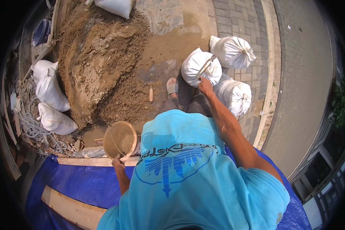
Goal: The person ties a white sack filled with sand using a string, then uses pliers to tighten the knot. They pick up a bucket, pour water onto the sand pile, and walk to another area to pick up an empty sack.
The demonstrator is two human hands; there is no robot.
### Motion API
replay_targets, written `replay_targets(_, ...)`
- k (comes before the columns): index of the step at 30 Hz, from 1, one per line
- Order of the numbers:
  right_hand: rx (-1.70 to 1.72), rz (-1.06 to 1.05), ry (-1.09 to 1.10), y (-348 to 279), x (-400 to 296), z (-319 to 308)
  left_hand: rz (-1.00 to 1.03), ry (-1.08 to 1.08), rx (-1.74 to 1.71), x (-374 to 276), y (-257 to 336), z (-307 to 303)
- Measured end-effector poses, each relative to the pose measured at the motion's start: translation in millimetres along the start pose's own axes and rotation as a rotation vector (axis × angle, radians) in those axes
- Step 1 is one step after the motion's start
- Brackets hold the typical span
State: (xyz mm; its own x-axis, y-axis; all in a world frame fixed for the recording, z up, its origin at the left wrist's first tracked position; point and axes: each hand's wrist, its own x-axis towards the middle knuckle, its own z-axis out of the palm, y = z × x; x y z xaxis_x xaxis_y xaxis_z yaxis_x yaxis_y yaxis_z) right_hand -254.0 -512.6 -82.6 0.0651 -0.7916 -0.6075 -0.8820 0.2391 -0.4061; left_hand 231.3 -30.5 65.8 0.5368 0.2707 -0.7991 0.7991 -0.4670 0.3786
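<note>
My left hand grips the near rim of a round plastic bucket, tilted so its mouth faces up at me. Dried dirt coats the inside, and a thin wire handle lies across the mouth. On the other side, my right hand is closed around a slim metal hand tool; its exact kind is unclear. Behind that tool stands a tied white woven sack. Two more full sacks, one farther off and one nearer, lean close to it.
A big heap of damp sand spreads ahead on the left. A wooden tool handle lies by my sandalled foot. White sacks, tangled clear hose and a blue bucket line the left. Blue tarpaulin and planks lie nearby.
</note>
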Motion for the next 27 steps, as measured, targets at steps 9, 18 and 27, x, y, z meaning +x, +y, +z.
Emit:
replay_targets(9, -0.074, -0.175, -0.007, 54, 16, -30, 0.066, -0.07, -0.044, -1, -2, 28)
replay_targets(18, 0.016, -0.274, -0.057, 193, -32, -9, 0.06, 0.082, -0.051, -13, 1, 53)
replay_targets(27, 0.166, -0.221, -0.221, 164, -32, -60, 0.202, 0.124, -0.02, -8, 72, 141)
